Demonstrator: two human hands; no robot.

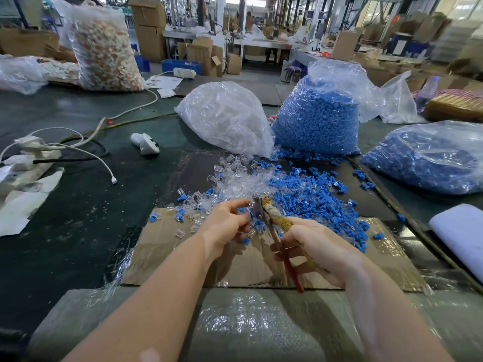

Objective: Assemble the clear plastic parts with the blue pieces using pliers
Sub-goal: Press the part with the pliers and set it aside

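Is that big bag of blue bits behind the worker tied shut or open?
Open. The bag of blue pieces stands upright with its plastic mouth loose and spread at the top, and blue pieces have spilled around its base onto the table.

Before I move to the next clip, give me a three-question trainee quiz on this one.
1. True or false: the right hand grips the pliers.
2. Which bag stands upright behind the loose pile: A) blue pieces B) screws C) red caps?
3. What lies under the loose parts?

Key: 1 true. 2 A. 3 A cardboard sheet.
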